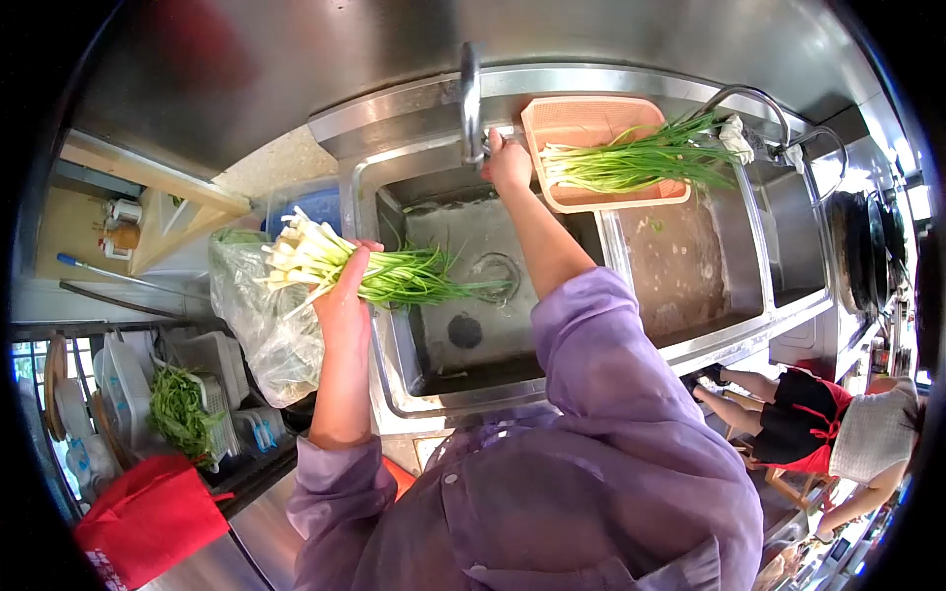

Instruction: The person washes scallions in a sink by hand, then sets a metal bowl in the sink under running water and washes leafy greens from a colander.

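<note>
A bunch of spring onions (394,276) is gripped in my left hand (345,291), over the left rim of the left sink basin (463,256). The white bulbs point left and the green tops hang over the basin. My right hand (508,164) reaches to the back of the sink, its fingers closed at the lever beside the faucet (471,108). Part of that lever is hidden by the fingers. More spring onions (631,163) lie in an orange plastic basket (581,113) that rests across the right basin, just right of my right hand.
Cloudy water stands in the right basin (680,261). A clear plastic bag (261,325) sits left of the sink. Further left, a rack holds dishes and a basket of leafy greens (182,414), near a red bag (153,522). Another person (838,424) is at the far right.
</note>
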A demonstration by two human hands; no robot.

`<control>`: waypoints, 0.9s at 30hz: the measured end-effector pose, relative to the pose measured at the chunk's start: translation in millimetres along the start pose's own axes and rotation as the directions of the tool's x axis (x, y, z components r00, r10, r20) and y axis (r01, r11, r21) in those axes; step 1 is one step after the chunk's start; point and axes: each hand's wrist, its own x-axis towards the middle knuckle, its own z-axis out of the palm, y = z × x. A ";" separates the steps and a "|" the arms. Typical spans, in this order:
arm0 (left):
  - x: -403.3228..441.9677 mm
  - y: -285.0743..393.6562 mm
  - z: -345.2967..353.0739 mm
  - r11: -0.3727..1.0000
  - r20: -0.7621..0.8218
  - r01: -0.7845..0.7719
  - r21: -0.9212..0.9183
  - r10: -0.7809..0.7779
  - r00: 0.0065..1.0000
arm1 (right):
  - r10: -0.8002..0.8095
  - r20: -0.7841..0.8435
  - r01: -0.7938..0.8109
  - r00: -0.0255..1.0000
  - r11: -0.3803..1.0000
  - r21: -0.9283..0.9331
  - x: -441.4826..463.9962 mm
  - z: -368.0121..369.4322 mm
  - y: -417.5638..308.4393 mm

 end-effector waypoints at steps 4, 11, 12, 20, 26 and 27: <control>-3.6 9.7 6.9 1.000 0.013 -0.026 -0.003 0.026 1.000 | -0.180 -0.233 0.167 0.956 0.983 -0.074 -26.1 13.7 21.4; -14.5 10.9 9.1 0.997 -0.063 -0.078 -0.026 0.076 0.995 | -0.420 0.032 0.412 0.907 0.900 0.141 -197.4 -55.0 15.0; -17.9 11.1 9.9 0.997 -0.033 -0.074 -0.033 0.073 0.997 | -0.577 0.095 0.579 0.811 0.815 0.002 -218.9 -62.8 5.6; -54.8 21.0 23.4 0.969 -0.147 0.007 -0.247 -0.045 0.988 | -0.789 -0.142 0.778 0.598 0.614 -0.136 -285.7 -40.7 -57.8; -66.0 49.5 8.6 0.906 -0.069 0.067 -0.418 -0.105 0.992 | -0.763 -0.295 0.781 0.575 0.619 -0.080 -304.3 -39.7 -56.1; -66.2 51.7 5.3 0.900 -0.086 0.072 -0.431 -0.120 0.989 | -0.769 -0.301 0.787 0.563 0.611 -0.090 -307.8 -39.9 -56.1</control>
